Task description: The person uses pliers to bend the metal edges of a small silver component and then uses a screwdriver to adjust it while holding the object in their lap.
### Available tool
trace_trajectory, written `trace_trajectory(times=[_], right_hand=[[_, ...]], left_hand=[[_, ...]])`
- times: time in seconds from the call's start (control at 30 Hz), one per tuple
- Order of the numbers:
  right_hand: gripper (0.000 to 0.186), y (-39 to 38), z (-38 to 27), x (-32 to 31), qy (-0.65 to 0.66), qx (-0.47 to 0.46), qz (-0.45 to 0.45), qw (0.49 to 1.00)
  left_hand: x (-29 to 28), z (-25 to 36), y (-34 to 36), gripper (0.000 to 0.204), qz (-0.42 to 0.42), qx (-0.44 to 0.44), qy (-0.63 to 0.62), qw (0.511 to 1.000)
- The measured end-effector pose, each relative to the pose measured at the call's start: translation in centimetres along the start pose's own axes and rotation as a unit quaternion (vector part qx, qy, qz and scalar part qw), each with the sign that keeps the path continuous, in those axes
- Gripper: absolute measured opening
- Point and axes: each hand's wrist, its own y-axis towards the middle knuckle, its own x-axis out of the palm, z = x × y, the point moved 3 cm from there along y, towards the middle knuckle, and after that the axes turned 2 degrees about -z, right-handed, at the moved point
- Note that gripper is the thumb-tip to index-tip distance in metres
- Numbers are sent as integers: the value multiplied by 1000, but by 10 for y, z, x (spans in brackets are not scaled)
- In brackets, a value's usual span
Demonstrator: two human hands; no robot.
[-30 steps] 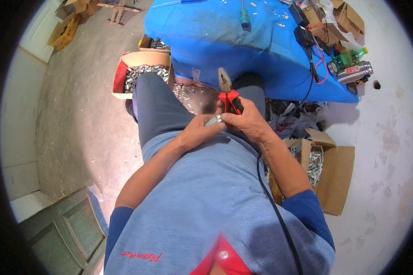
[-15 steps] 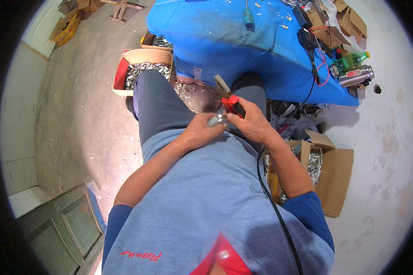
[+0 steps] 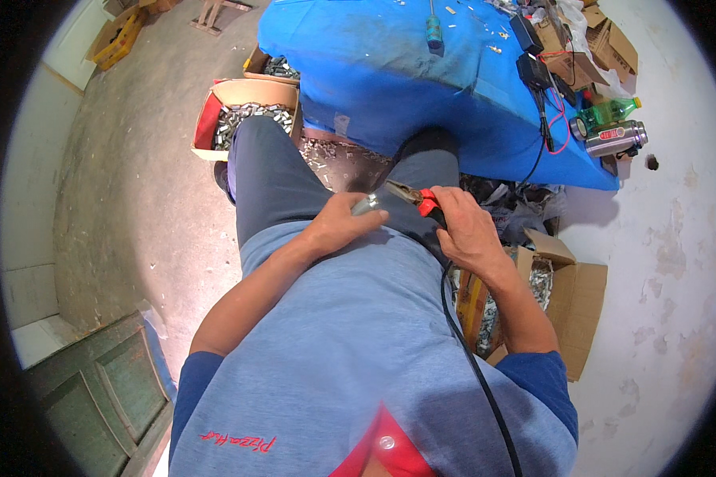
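Over my lap, my left hand point(image 3: 338, 225) is closed around a small silver-grey cylinder point(image 3: 366, 205), whose shiny metal end points up. My right hand point(image 3: 469, 229) grips a pair of pliers point(image 3: 422, 199) with red and black handles. The pliers' metal jaws point left, just to the right of the cylinder's top end, and seem apart from it. Fingers hide part of the cylinder and most of the handles.
An open box point(image 3: 215, 119) of small metal cylinders stands beside my left knee. Ahead is a blue-covered table point(image 3: 366, 87) with a screwdriver point(image 3: 433, 32), a green bottle point(image 3: 612, 110) and a steel flask point(image 3: 616, 139). A cardboard box point(image 3: 577, 318) of metal scraps sits at my right.
The pliers have turned from pointing up and away to pointing left, near the cylinder. My right hand has shifted right and changed its hold. My left hand has barely moved.
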Motion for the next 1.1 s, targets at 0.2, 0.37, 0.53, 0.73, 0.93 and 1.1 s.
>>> trace_trajectory(times=[0.2, 0.37, 0.53, 0.73, 0.93, 1.1], right_hand=[[65, 4, -3, -1, -84, -40, 61, 994], [68, 8, 0, 1, -108, -78, 85, 987], [66, 11, 3, 0, -99, -90, 85, 987], [64, 3, 7, 2, 22, -16, -19, 999], [63, -9, 8, 17, 175, 38, -185, 966], [66, -4, 6, 22, 204, 60, -199, 957]], left_hand=[[-2, -7, 4, 37, -24, 0, -13, 1000], [-2, -4, 2, 37, -33, -10, -21, 999], [-2, -3, 1, 37, -40, -16, -38, 998], [-3, -5, 1, 34, -49, -13, -64, 997], [-2, -6, -1, 29, -58, -17, -126, 990], [-2, -6, -2, 28, -57, -12, -131, 990]])
